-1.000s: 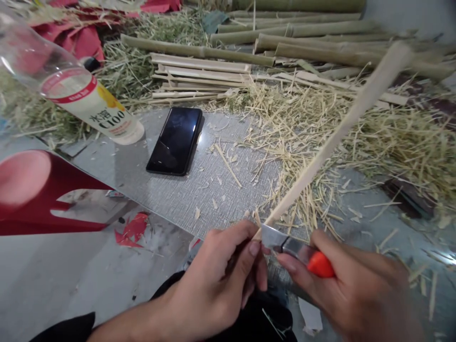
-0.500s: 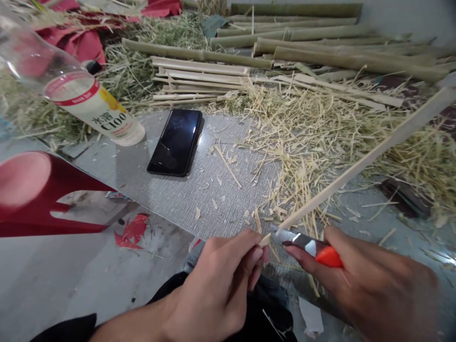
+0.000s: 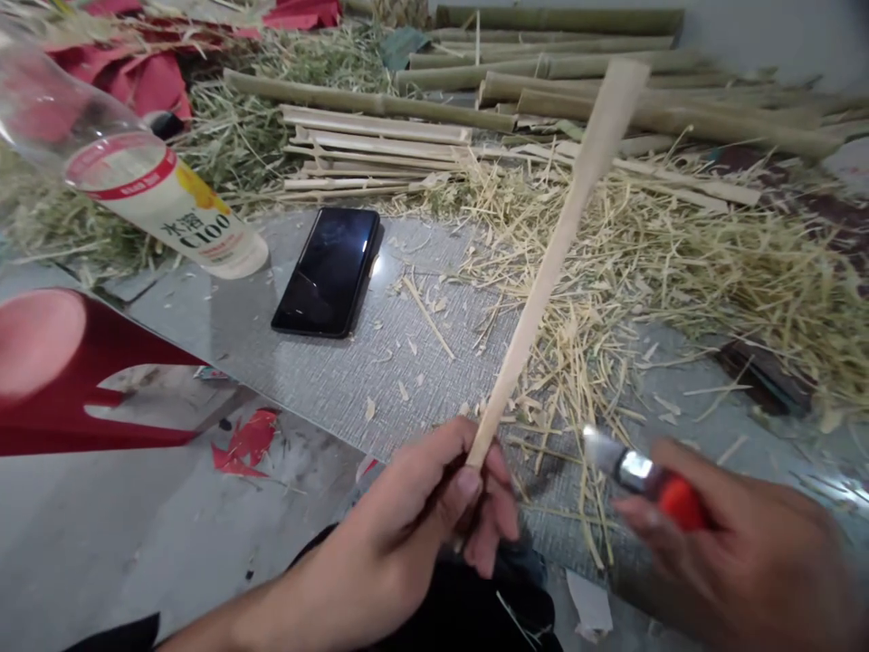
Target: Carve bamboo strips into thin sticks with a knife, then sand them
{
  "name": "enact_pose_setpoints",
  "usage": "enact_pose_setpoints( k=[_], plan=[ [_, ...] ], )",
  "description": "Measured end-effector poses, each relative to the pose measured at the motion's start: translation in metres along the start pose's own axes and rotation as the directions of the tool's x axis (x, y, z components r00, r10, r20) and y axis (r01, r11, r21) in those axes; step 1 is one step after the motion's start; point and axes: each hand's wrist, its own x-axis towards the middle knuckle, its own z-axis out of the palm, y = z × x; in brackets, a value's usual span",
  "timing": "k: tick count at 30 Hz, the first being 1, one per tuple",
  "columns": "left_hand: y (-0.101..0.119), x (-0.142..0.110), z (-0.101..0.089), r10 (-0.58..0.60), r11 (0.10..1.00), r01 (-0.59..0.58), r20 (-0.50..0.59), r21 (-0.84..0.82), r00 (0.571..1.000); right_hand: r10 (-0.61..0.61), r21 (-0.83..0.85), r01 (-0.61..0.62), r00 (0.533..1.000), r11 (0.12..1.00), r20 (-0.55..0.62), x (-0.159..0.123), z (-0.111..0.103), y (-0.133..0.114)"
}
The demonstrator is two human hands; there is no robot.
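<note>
My left hand (image 3: 421,516) is closed around the lower end of a long pale bamboo strip (image 3: 553,258), which rises away from me and widens at its far tip. My right hand (image 3: 740,561) grips a knife (image 3: 644,475) with an orange handle and a short shiny blade pointing left. The blade sits to the right of the strip, apart from it. Both hands hover above a grey textured mat (image 3: 353,362) strewn with shavings.
A black phone (image 3: 327,270) lies on the mat. A tilted plastic bottle (image 3: 146,195) stands at the left, a red shape (image 3: 74,371) below it. A heap of bamboo shavings (image 3: 679,263) spreads to the right; split strips (image 3: 380,149) and green poles (image 3: 611,81) lie behind.
The strip has swung from leaning far right to pointing nearly upright. The knife has drawn away to the right, off the strip's base.
</note>
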Motion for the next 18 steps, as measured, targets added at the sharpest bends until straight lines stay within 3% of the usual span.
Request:
enact_pose_setpoints(
  k=[2,5,8,14,18],
  plan=[
    [0.001,0.006,0.006,0.047,0.998,-0.045,0.044,-0.045,0.998,-0.042,0.034,0.042,0.999,0.999,0.003,0.004,0.007,-0.017],
    [0.001,0.012,0.01,0.084,0.996,-0.084,-0.021,-0.034,0.996,-0.057,0.021,0.058,0.997,0.998,-0.056,0.014,0.014,-0.033],
    [-0.002,0.013,0.011,0.137,0.985,-0.125,-0.101,0.116,0.985,-0.093,0.009,0.093,0.994,0.996,-0.052,0.02,0.017,-0.037],
    [-0.007,0.006,0.013,0.308,0.864,-0.248,-0.071,0.439,0.949,-0.124,-0.091,0.118,0.99,0.989,-0.061,0.024,0.017,-0.037],
    [-0.005,0.004,0.014,0.304,0.821,-0.209,-0.097,0.531,0.948,-0.168,-0.148,0.156,0.983,0.977,-0.072,0.026,0.016,-0.035]
  ],
)
